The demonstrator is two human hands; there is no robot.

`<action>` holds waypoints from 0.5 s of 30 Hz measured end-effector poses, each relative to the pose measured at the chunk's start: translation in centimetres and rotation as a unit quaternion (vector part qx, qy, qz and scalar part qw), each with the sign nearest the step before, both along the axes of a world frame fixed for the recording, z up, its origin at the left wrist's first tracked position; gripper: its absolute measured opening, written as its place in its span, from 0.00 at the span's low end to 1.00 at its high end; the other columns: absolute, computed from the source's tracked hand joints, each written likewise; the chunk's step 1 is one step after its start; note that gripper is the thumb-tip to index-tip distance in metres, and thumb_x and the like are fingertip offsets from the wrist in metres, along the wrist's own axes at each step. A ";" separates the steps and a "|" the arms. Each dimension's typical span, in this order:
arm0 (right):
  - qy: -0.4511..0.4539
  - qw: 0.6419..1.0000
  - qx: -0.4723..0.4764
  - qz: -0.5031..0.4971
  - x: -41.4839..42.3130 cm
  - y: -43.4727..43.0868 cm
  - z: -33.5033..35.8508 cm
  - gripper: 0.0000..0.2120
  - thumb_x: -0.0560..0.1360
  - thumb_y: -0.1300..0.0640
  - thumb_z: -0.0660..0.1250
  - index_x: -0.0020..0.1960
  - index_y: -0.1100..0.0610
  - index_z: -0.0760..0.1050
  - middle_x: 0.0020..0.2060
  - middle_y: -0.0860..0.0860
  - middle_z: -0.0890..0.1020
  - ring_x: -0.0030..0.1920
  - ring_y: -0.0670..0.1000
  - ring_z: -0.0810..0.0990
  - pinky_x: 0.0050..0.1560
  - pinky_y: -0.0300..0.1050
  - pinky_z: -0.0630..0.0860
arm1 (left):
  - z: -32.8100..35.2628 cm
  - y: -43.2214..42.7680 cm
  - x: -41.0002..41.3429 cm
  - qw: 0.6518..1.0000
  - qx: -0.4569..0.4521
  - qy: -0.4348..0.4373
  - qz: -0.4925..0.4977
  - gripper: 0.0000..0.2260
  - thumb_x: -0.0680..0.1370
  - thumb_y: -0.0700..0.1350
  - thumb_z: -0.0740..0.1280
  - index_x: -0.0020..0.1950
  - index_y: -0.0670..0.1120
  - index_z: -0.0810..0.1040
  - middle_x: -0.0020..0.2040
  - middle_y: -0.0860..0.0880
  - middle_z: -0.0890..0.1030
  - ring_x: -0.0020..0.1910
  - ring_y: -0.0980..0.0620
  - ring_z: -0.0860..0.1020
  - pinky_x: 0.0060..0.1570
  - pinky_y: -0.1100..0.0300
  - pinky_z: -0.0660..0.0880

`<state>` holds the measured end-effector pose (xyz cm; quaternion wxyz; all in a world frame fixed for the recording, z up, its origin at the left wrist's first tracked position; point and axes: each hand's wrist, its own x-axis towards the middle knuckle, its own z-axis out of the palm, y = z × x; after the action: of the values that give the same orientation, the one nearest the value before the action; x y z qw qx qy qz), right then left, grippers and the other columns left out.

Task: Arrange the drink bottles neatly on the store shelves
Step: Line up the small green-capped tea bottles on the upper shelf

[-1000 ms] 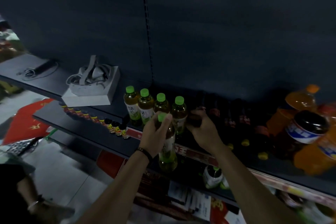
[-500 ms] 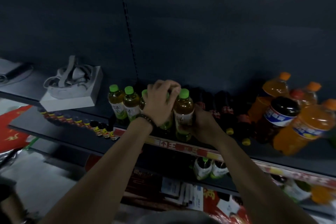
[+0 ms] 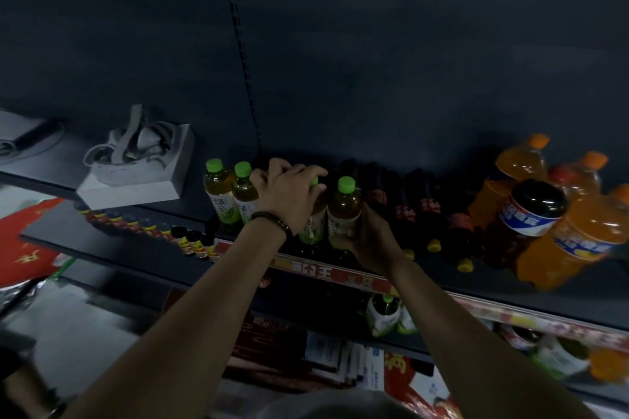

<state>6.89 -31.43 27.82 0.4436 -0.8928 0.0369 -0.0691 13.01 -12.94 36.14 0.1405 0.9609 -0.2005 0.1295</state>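
Drink bottles (image 3: 243, 197) sit in three groups along one long dark shelf (image 3: 129, 241), whose front edge carries a red and yellow price strip (image 3: 323, 270). Largest are the orange soda bottles (image 3: 575, 241) at the right end, heaped and leaning on one another in no order. Between them and the middle lie the dark cola bottles (image 3: 427, 218), tipped over with their yellow caps toward the shelf front. Left of those stand the green tea bottles (image 3: 218, 194), four upright in a row, the two on the left free and touching each other.

Both hands are on the other two. The left hand (image 3: 289, 194) curls its fingers down over the top of the third tea bottle (image 3: 311, 231), so that only an edge of its green cap shows. The right hand (image 3: 372, 240) wraps the lower body of the fourth tea bottle (image 3: 343, 211) from its right side, near the base.

The step in hand looks like closing up this row. To do it well, both bases should stay flat on the shelf and be slid rather than lifted, the fourth bottle pressed in until it touches the third, and both brought into line with the free pair. The labels should end facing the shelf front. The right wrist is just beside the tipped cola bottles, so that hand should come away straight toward the person, or it may set them rolling. The top grip is best let go only once its bottle stands steady.
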 end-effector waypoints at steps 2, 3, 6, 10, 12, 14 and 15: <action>0.007 1.000 -0.009 0.005 0.1 -0.1 0.0 0.34 0.69 0.59 0.83 0.71 0.53 0.72 0.61 0.46 0.81 0.60 0.44 0.81 0.59 0.39 0.80 | 0.2 -0.1 0.1 1.000 0.003 0.003 0.006 0.13 0.84 0.59 0.60 0.68 0.64 0.74 0.60 0.60 0.80 0.66 0.47 0.65 0.63 0.41 0.62; 0.011 1.000 0.004 0.010 0.0 -0.2 0.2 0.34 0.70 0.63 0.82 0.71 0.56 0.72 0.59 0.46 0.81 0.57 0.37 0.81 0.54 0.29 0.77 | 0.3 -0.2 0.1 1.000 0.004 0.007 0.008 0.13 0.84 0.59 0.60 0.68 0.64 0.74 0.60 0.60 0.79 0.66 0.47 0.65 0.63 0.41 0.61; 0.017 1.000 0.008 0.016 -0.2 -0.3 -0.2 0.34 0.71 0.65 0.81 0.72 0.57 0.71 0.58 0.45 0.79 0.54 0.35 0.78 0.47 0.18 0.70 | 0.3 -0.4 0.1 1.000 0.001 0.004 0.014 0.13 0.84 0.59 0.60 0.67 0.64 0.74 0.60 0.60 0.79 0.66 0.46 0.65 0.63 0.41 0.60; 0.039 0.999 0.000 -0.007 -0.3 0.0 -0.2 0.32 0.70 0.56 0.83 0.69 0.54 0.72 0.55 0.44 0.80 0.56 0.45 0.79 0.42 0.23 0.70 | -0.4 -0.3 0.1 1.000 -0.003 -0.009 0.010 0.14 0.84 0.59 0.60 0.69 0.64 0.73 0.62 0.59 0.79 0.66 0.47 0.65 0.64 0.40 0.62; 0.043 0.999 0.003 -0.027 -0.6 0.1 -0.2 0.31 0.69 0.53 0.83 0.67 0.55 0.73 0.54 0.44 0.79 0.57 0.48 0.80 0.43 0.25 0.69 | -0.5 -0.2 0.0 1.000 -0.004 -0.006 0.007 0.16 0.84 0.58 0.60 0.71 0.63 0.72 0.65 0.58 0.77 0.68 0.46 0.64 0.65 0.39 0.61; 0.040 0.998 0.009 -0.044 -1.3 0.2 0.2 0.31 0.69 0.51 0.83 0.66 0.55 0.72 0.53 0.45 0.79 0.55 0.49 0.80 0.41 0.28 0.69 | -0.5 0.0 -0.4 0.999 -0.013 -0.040 0.005 0.16 0.83 0.56 0.61 0.72 0.62 0.72 0.67 0.57 0.75 0.69 0.45 0.65 0.65 0.38 0.62; 0.037 0.998 0.009 -0.053 -1.8 0.3 0.5 0.31 0.70 0.49 0.82 0.66 0.55 0.72 0.53 0.44 0.78 0.54 0.48 0.80 0.41 0.29 0.69 | -0.5 0.1 -0.8 0.997 -0.036 -0.069 0.001 0.16 0.83 0.53 0.62 0.71 0.61 0.73 0.67 0.56 0.74 0.69 0.45 0.66 0.64 0.39 0.64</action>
<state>5.06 -31.15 28.28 0.4458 -0.8874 0.1015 -0.0589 12.22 -12.81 35.66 0.1607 0.9442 -0.2039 0.2028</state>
